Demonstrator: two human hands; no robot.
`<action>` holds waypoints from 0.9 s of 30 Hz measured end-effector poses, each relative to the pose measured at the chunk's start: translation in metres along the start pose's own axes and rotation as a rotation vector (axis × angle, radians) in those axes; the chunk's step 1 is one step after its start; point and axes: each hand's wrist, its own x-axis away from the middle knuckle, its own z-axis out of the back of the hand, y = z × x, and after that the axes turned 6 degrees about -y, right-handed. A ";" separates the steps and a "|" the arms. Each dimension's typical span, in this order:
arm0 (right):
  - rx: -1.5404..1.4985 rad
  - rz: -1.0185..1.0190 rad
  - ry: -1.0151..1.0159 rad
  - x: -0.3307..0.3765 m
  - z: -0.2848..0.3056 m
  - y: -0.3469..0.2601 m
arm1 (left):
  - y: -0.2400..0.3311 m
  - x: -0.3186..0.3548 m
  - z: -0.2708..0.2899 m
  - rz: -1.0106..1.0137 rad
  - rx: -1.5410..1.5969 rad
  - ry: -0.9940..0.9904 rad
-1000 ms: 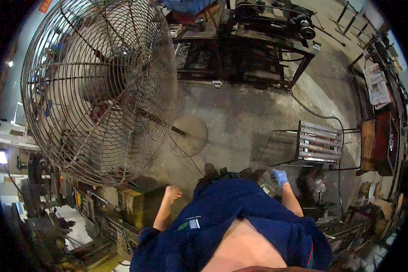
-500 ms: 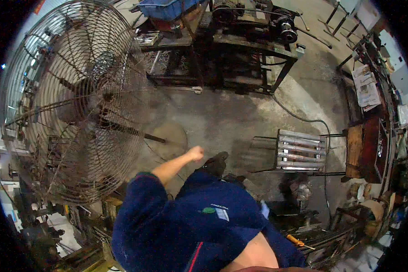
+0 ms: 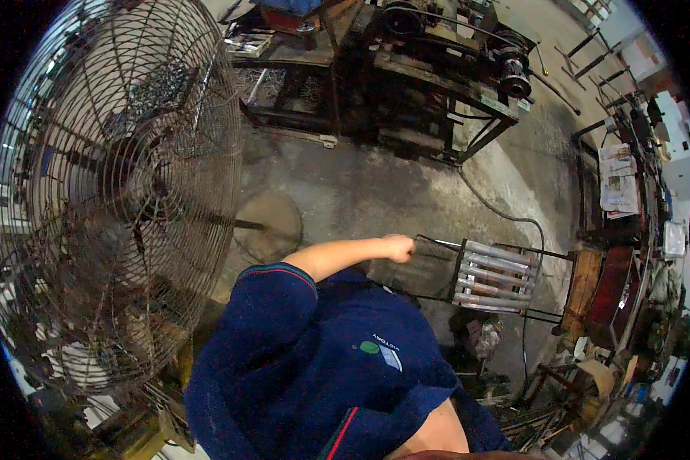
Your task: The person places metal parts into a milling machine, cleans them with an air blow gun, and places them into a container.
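My left arm reaches across my dark blue shirt to the right. My left hand (image 3: pixel 399 248) is closed, its fingers curled in. It appears beside the near end of a thin dark rod on a low metal frame (image 3: pixel 457 277). I cannot make out whether the fingers touch that rod or hold anything. Several silvery round bars (image 3: pixel 497 268) lie side by side across the frame. My right hand is out of view.
A large caged fan (image 3: pixel 157 180) on a round base (image 3: pixel 270 222) stands at left. Ahead is a dark machine bench (image 3: pixel 437 88). A hose (image 3: pixel 506 213) crosses the concrete floor. Newspaper (image 3: pixel 618 180) hangs at right, above a wooden box (image 3: pixel 583 287).
My view has shifted. My closed left hand has moved right, away from the fan and up to the near end of the metal frame. My shoes have gone out of sight.
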 end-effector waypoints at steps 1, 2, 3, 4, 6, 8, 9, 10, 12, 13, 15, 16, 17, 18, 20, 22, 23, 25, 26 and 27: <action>-0.012 -0.009 0.005 -0.001 -0.003 -0.002 | -0.001 0.012 0.012 0.115 -0.051 -0.098; -0.012 -0.017 0.007 -0.003 -0.004 -0.002 | 0.002 0.027 0.025 0.233 -0.096 -0.193; -0.024 -0.028 0.014 -0.003 -0.003 -0.002 | -0.001 0.029 0.031 0.200 -0.161 -0.234; -0.027 -0.039 0.016 -0.004 -0.006 -0.002 | -0.007 0.033 0.034 0.174 -0.221 -0.277; -0.038 -0.068 0.032 0.002 -0.004 0.002 | -0.016 0.031 0.034 0.128 -0.303 -0.336; -0.057 -0.087 0.047 0.004 -0.007 0.005 | -0.018 0.017 0.035 0.131 -0.296 -0.346; -0.072 -0.097 0.051 0.006 -0.010 0.008 | -0.018 0.012 0.035 0.124 -0.303 -0.358; -0.103 -0.106 0.065 0.011 -0.013 0.016 | -0.018 0.013 0.033 0.138 -0.257 -0.319; -0.228 -0.123 0.106 0.028 -0.027 0.044 | -0.014 0.002 0.039 0.092 -0.239 -0.294; -0.292 -0.144 0.126 0.032 -0.038 0.057 | -0.007 -0.011 0.038 0.032 -0.242 -0.310; -0.420 -0.222 0.183 0.039 -0.063 0.071 | -0.028 -0.022 0.023 0.077 -0.143 -0.273; -0.481 -0.263 0.225 0.046 -0.070 0.076 | -0.035 -0.023 0.022 0.060 -0.094 -0.275; -0.530 -0.289 0.258 0.060 -0.076 0.084 | -0.050 -0.025 0.011 0.067 -0.091 -0.316; -0.540 -0.184 0.287 0.067 -0.084 0.087 | -0.067 -0.026 0.002 -0.047 -0.049 -0.258; -0.576 -0.147 0.367 0.075 -0.096 0.099 | -0.110 -0.029 -0.019 0.103 0.138 -0.388; -0.691 -0.237 0.455 0.087 -0.112 0.137 | -0.115 -0.019 -0.020 0.216 0.137 -0.480; -0.782 -0.251 0.490 0.093 -0.120 0.154 | -0.109 -0.018 -0.018 0.221 -0.021 -0.577; -0.890 -0.274 0.529 0.107 -0.147 0.176 | -0.110 -0.014 -0.001 0.237 -0.192 -0.701; -0.913 -0.286 0.538 0.118 -0.163 0.191 | -0.118 -0.014 0.000 0.249 -0.203 -0.743; -0.930 -0.295 0.545 0.121 -0.175 0.211 | -0.119 -0.021 -0.003 0.263 -0.210 -0.779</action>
